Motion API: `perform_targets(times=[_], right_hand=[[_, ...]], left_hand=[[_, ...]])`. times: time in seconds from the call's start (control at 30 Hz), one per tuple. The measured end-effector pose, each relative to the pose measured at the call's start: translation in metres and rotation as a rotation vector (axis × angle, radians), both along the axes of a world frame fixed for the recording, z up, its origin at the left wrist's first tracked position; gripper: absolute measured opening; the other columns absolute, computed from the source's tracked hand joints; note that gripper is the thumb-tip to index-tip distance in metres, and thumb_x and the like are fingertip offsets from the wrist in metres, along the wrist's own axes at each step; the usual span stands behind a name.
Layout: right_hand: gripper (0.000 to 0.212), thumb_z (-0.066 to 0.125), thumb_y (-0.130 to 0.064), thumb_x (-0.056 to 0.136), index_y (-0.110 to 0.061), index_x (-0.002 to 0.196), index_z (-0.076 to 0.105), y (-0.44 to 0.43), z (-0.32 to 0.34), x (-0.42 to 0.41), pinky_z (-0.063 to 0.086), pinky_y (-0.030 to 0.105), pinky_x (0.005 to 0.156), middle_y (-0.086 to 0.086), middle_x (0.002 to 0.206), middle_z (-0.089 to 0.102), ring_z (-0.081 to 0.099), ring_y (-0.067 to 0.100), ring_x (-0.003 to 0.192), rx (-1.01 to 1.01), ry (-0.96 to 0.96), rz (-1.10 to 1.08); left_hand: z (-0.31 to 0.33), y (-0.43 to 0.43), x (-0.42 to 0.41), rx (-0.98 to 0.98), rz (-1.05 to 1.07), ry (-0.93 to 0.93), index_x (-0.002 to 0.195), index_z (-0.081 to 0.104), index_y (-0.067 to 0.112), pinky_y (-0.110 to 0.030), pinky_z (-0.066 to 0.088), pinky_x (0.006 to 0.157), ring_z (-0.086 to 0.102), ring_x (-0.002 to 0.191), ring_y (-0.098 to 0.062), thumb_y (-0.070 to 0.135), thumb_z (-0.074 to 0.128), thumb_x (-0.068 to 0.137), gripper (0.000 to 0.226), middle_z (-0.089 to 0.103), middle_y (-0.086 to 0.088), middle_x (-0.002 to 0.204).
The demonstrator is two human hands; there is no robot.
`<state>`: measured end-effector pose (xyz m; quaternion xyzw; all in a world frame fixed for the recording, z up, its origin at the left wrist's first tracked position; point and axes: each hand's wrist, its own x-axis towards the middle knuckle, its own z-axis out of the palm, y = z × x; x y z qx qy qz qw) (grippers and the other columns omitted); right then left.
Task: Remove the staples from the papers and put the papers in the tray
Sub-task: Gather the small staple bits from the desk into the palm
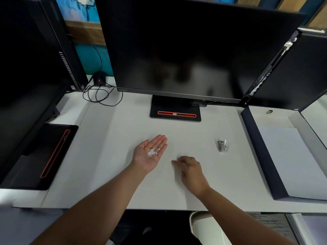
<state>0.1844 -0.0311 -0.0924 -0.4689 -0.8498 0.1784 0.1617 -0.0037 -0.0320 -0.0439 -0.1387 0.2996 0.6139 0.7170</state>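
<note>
Papers (pixel 290 161) lie in the dark tray (pixel 261 152) at right of frame. Left hand (pixel 150 153), palm up and fully open, cradles small white bits (pixel 152 152); right hand (pixel 190 171), loosely curled and empty, rests on the bench (pixel 123 138). Any tilt of the palm would likely scatter the bits.

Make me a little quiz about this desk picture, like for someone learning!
1. True or false: the left hand lies palm up holding small white bits.
2. Where is the paper? A) in the tray B) under the monitor
3. Fill in: the metal staple remover sits on the desk, to the ____ of the right hand.

Key: 1 true; 2 A; 3 right
</note>
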Motion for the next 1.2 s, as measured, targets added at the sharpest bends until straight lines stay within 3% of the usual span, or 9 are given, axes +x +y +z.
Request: perform_targets(times=[0.2, 0.33, 0.63, 0.73, 0.83, 0.93, 1.03, 1.2], right_hand=[[0.064, 0.037, 0.003, 0.069, -0.023, 0.121, 0.062, -0.003, 0.001, 0.003, 0.042, 0.031, 0.072, 0.001, 0.097, 0.064, 0.059, 0.025, 0.085, 0.066, 0.000, 0.007], [0.062, 0.029, -0.011, 0.070, -0.025, 0.121, 0.060, -0.008, 0.000, 0.000, 0.047, 0.031, 0.072, 0.002, 0.103, 0.064, 0.060, 0.023, 0.090, 0.176, -0.171, 0.043], [0.060, 0.027, -0.011, 0.071, -0.019, 0.117, 0.064, -0.013, -0.001, -0.004, 0.051, 0.034, 0.070, 0.004, 0.103, 0.064, 0.063, 0.026, 0.087, 0.257, -0.420, 0.081], [0.061, 0.035, 0.000, 0.074, -0.025, 0.123, 0.062, -0.008, 0.004, -0.007, 0.043, 0.036, 0.080, 0.003, 0.111, 0.060, 0.057, 0.025, 0.101, 0.071, -0.256, 0.004], [0.057, 0.035, 0.008, 0.081, -0.025, 0.111, 0.069, 0.005, 0.019, -0.011, 0.040, 0.032, 0.094, -0.003, 0.117, 0.062, 0.053, 0.018, 0.113, -0.444, 0.088, -0.210], [0.044, 0.037, 0.008, 0.086, -0.018, 0.089, 0.073, 0.012, 0.043, -0.016, 0.041, 0.023, 0.084, -0.005, 0.100, 0.068, 0.059, 0.015, 0.100, -0.853, 0.496, -0.481], [0.033, 0.044, 0.003, 0.086, -0.013, 0.086, 0.073, 0.017, 0.067, -0.019, 0.035, 0.018, 0.065, -0.008, 0.082, 0.062, 0.050, 0.006, 0.075, -0.959, 0.572, -0.532], [0.019, 0.058, -0.007, 0.085, -0.014, 0.084, 0.076, 0.014, 0.084, -0.039, 0.044, 0.016, 0.071, -0.005, 0.088, 0.071, 0.063, 0.008, 0.086, -0.886, 0.653, -0.435]], left_hand=[[0.003, 0.001, 0.001, -0.003, 0.000, 0.009, 0.109, 0.062, -0.012, -0.043, 0.049, 0.095, 0.063, 0.109, -0.035, 0.019, 0.031, 0.101, 0.044, 0.067, -0.024, 0.114], [0.004, 0.002, 0.001, -0.011, -0.002, 0.013, 0.109, 0.062, -0.012, -0.042, 0.047, 0.099, 0.062, 0.111, -0.035, 0.019, 0.031, 0.101, 0.044, 0.067, -0.024, 0.115], [0.007, 0.002, 0.006, -0.013, -0.001, 0.010, 0.109, 0.062, -0.012, -0.042, 0.046, 0.101, 0.061, 0.113, -0.035, 0.019, 0.030, 0.101, 0.045, 0.067, -0.024, 0.115], [0.008, 0.003, 0.005, -0.009, -0.007, 0.009, 0.109, 0.062, -0.012, -0.042, 0.047, 0.099, 0.061, 0.112, -0.035, 0.019, 0.030, 0.101, 0.045, 0.066, -0.024, 0.115], [0.007, 0.002, 0.004, -0.006, -0.006, 0.007, 0.110, 0.062, -0.011, -0.043, 0.049, 0.097, 0.062, 0.111, -0.035, 0.019, 0.030, 0.101, 0.045, 0.066, -0.024, 0.116], [0.003, 0.000, 0.007, -0.016, -0.016, 0.010, 0.109, 0.062, -0.011, -0.043, 0.050, 0.094, 0.063, 0.110, -0.034, 0.020, 0.030, 0.102, 0.046, 0.067, -0.024, 0.115], [0.001, 0.000, 0.010, -0.015, -0.025, 0.015, 0.110, 0.062, -0.011, -0.042, 0.049, 0.095, 0.062, 0.110, -0.034, 0.021, 0.029, 0.102, 0.046, 0.066, -0.023, 0.116], [0.003, 0.002, 0.015, -0.025, -0.030, 0.037, 0.110, 0.062, -0.010, -0.039, 0.051, 0.088, 0.063, 0.108, -0.033, 0.020, 0.029, 0.101, 0.046, 0.067, -0.023, 0.114]])
